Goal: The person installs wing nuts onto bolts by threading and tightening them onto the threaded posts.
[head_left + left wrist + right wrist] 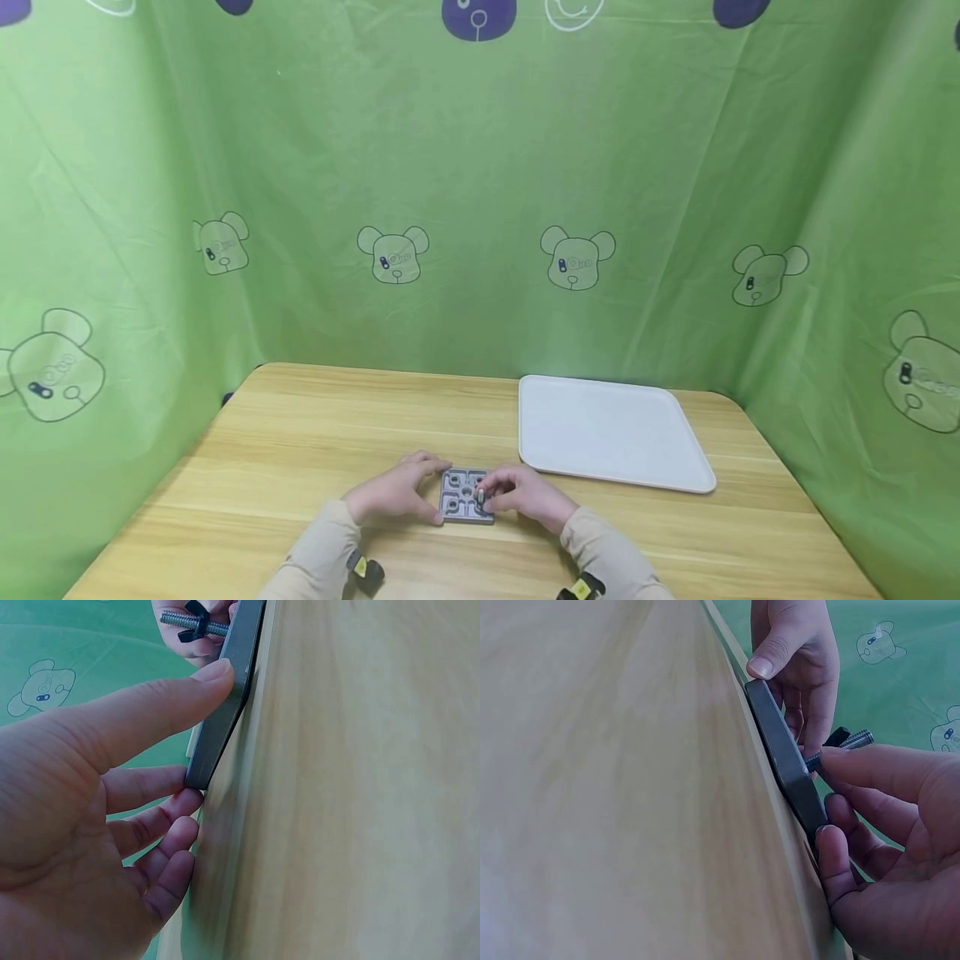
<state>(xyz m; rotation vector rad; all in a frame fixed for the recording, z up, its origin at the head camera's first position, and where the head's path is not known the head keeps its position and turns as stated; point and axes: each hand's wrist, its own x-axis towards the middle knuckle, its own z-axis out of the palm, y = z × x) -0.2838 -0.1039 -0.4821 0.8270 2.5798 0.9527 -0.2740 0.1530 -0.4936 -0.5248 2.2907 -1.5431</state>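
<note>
A square grey metal plate (467,512) with several round recesses lies in front of me on the wooden table. My left hand (399,490) holds its left side, thumb on the near edge and fingertips at the side. A threaded bolt (172,617) rises from the plate's right part, carrying a black wing nut (197,622). With thumb and finger, my right hand (531,497) pinches the wing nut, and other fingertips touch the plate's edge. In the right wrist view the thumb hides part of the wing nut.
To the right, behind my right hand, a white tray (611,429) lies on the wooden table (360,408). Green curtains (480,167) with bear-head drawings hang along the back and both sides. Dark straps with yellow labels sit on both sleeved wrists.
</note>
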